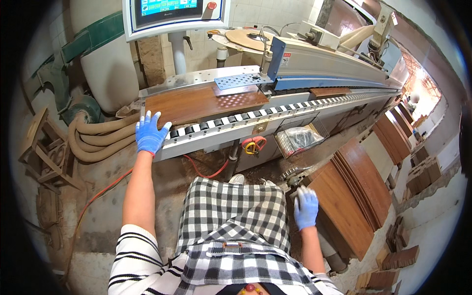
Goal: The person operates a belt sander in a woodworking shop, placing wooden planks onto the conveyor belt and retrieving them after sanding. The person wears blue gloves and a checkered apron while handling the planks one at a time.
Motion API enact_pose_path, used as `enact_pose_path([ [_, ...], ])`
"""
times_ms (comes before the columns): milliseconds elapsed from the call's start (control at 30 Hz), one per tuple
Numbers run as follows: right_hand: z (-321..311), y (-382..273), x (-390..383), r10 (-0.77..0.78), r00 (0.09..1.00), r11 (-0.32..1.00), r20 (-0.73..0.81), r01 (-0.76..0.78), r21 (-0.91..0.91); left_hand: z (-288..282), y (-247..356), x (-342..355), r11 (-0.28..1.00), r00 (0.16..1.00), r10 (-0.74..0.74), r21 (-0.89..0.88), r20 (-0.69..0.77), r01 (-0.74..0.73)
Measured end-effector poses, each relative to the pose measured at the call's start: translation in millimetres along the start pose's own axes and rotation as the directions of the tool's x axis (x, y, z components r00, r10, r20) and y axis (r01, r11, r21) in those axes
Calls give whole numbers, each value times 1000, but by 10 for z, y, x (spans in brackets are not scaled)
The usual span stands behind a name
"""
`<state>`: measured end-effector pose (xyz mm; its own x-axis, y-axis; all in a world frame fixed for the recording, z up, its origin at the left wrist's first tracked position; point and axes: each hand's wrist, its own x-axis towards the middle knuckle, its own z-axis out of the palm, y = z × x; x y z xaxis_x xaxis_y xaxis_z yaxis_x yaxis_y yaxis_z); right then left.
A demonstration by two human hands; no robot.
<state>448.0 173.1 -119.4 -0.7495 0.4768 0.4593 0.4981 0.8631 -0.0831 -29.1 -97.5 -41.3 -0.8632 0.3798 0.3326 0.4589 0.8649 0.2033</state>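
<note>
Splayed fingers of the left hand (150, 136), gripping nothing, could skew the wood panel (189, 104) upper left through uneven pressure — right hand (306, 209), lower right, loosely extended, seemingly empty.

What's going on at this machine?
A person in blue gloves has the left hand spread at the near left end of a brown board, which lies flat along the machine's roller track. The right hand is beside a stack of brown boards, with nothing visibly held. Farther down the track, another board lies against the machine's long beam.
</note>
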Motion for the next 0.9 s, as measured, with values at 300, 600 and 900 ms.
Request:
enact_pose_path([
  [300,-263,478,-762,810,182,-540,558,-140,830,-26,23,1,1000,1000,-10,16,17,10],
  [600,32,468,-932,798,247,-531,549,-144,835,0,20,23,1000,1000,-7,-4,16,7],
  [900,104,655,-1102,820,152,-555,552,-28,832,1,18,12,1000,1000,7,-11,2,-7],
])
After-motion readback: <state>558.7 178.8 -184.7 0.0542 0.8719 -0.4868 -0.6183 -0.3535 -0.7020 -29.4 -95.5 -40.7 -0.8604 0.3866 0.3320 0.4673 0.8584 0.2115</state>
